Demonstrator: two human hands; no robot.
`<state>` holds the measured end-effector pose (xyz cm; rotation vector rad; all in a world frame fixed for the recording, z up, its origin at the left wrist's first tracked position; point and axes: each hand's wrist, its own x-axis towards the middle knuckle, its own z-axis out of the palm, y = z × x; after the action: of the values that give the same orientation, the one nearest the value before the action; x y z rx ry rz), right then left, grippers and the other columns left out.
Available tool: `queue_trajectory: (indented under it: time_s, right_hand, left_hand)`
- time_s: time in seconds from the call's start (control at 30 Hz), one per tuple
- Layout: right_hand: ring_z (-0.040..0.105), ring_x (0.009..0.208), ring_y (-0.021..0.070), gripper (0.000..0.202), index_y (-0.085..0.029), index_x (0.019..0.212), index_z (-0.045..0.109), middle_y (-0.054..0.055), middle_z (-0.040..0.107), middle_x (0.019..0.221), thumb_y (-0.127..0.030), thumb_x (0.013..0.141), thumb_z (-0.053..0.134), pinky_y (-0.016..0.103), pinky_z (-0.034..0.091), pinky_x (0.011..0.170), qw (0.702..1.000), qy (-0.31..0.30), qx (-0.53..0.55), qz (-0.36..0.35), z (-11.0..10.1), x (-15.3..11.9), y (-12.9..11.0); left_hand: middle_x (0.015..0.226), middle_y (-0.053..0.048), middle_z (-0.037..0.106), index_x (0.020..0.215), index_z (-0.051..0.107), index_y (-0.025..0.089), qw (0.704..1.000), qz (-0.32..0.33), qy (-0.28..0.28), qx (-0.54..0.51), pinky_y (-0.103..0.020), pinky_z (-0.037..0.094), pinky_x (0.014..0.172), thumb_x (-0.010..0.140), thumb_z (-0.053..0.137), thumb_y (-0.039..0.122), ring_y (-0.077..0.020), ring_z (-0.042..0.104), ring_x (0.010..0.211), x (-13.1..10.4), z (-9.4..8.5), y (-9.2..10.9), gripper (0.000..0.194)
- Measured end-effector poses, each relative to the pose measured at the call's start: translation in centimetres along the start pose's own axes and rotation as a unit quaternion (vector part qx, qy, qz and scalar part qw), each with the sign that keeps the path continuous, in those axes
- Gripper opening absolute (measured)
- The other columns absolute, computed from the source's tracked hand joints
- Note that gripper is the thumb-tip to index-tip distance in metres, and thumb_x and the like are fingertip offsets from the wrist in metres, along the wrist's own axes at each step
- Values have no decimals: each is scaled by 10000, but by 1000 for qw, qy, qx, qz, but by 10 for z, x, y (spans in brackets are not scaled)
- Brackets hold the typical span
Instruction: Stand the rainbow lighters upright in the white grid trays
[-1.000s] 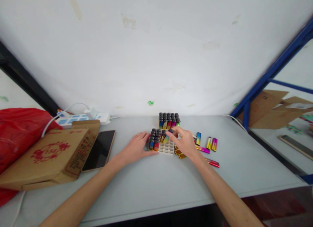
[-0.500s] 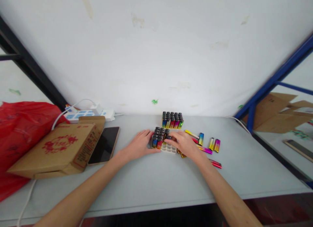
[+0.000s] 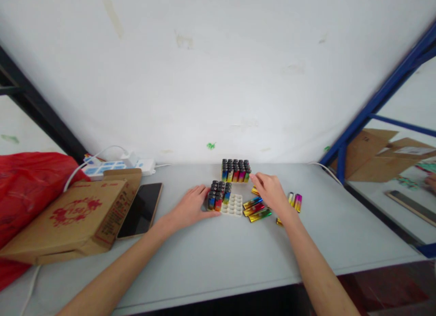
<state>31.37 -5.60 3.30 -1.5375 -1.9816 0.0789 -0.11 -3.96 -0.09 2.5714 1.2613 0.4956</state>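
Observation:
My left hand [image 3: 192,206] lies at the left side of a white tray [image 3: 233,205], its thumb along the front and its fingers beside the upright lighters [image 3: 217,195] that fill the tray's left part. The tray's right part shows bare round holes. My right hand [image 3: 269,189] is over the loose lighters to the right, fingers bent together; whether it holds anything is hidden. Several colourful lighters [image 3: 255,209] lie flat between the tray and that hand. Behind stands a full block of black-topped lighters [image 3: 236,170].
Two more lighters [image 3: 294,201] lie at the right. On the left are a phone [image 3: 140,210], a cardboard box [image 3: 68,214], a red bag [image 3: 30,184] and a power strip [image 3: 105,168]. A blue frame [image 3: 340,157] stands right.
My right hand has moved from the tray to the right, uncovering its holes and the lighters beside it. My left hand stays at the tray. The whole view has shifted slightly.

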Motion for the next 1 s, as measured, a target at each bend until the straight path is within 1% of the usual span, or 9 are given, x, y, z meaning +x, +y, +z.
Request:
queue_trajectory:
  time_s: [0.1, 0.17, 0.3, 0.37, 0.5, 0.67, 0.77, 0.87, 1.0]
  right_hand:
    - [690, 869, 242, 292, -213, 1000, 713, 73, 739, 924, -409, 1112, 529, 340, 480, 842, 1000, -18, -14, 11, -4, -2, 18]
    - [700, 1028, 266, 218, -209, 1103, 730, 104, 745, 1081, -386, 1075, 605, 364, 507, 935, 999, -37, -26, 2, -4, -5, 29]
    - [674, 1175, 307, 283, -211, 1237, 742, 145, 717, 1266, -373, 1004, 730, 398, 516, 1008, 996, -59, -70, 14, -2, -13, 49]
    - [691, 1134, 300, 307, -214, 1242, 752, 142, 733, 1238, -379, 984, 763, 383, 523, 979, 993, -80, -84, 34, -1, -15, 56]
    - [723, 935, 246, 286, -207, 1218, 768, 87, 781, 1020, -348, 970, 783, 328, 528, 859, 988, -128, -69, 58, -4, -14, 60]
    - [738, 874, 237, 116, -196, 1046, 812, 90, 803, 971, -238, 949, 765, 325, 540, 836, 991, -123, -40, 45, -11, -6, 51]
    - [755, 885, 236, 148, -194, 1065, 802, 89, 818, 964, -179, 970, 690, 333, 552, 867, 994, -97, -19, 45, -16, -4, 48]
    - [761, 900, 243, 151, -186, 1050, 790, 99, 817, 976, -225, 995, 655, 348, 553, 884, 998, -46, -11, 42, -21, -3, 49]
    - [760, 839, 253, 189, -188, 991, 775, 91, 809, 898, -281, 1007, 612, 362, 547, 862, 998, 15, -13, 57, -28, -3, 50]
  left_hand:
    - [1220, -156, 724, 1193, 680, 198, 1000, -1, 6, -7, -506, 558, 1038, 813, 787, 755, -369, 696, 1125, 0, 0, 0, 683]
    - [1212, -147, 727, 1180, 686, 210, 1000, 1, 13, -15, -501, 558, 1038, 810, 785, 756, -364, 698, 1124, 0, 0, -1, 666]
    - [1199, -141, 730, 1155, 699, 219, 1000, -1, 18, -22, -512, 562, 1036, 801, 778, 774, -376, 700, 1126, 0, 1, -2, 663]
    - [1203, -135, 731, 1154, 701, 225, 1000, 1, 21, -21, -508, 561, 1038, 802, 777, 775, -372, 700, 1128, 0, 1, -2, 658]
    - [1200, -141, 730, 1153, 698, 217, 1000, -5, 12, -7, -500, 568, 1023, 807, 782, 764, -369, 704, 1118, 0, 0, -1, 652]
    - [1233, -147, 730, 1186, 697, 216, 1000, -1, 18, -12, -501, 561, 1043, 805, 772, 775, -370, 701, 1140, 1, -1, -1, 681]
    - [1238, -151, 731, 1193, 698, 214, 1000, -3, 17, -14, -503, 559, 1046, 798, 774, 777, -372, 699, 1142, 1, 0, -2, 692]
    - [1244, -154, 728, 1190, 697, 213, 1000, -3, 17, -14, -509, 558, 1052, 801, 770, 780, -377, 697, 1148, 1, 0, -2, 691]
    - [1230, -139, 728, 1177, 696, 220, 1000, 3, 16, -19, -505, 557, 1065, 812, 774, 759, -369, 700, 1145, 1, -1, -1, 656]
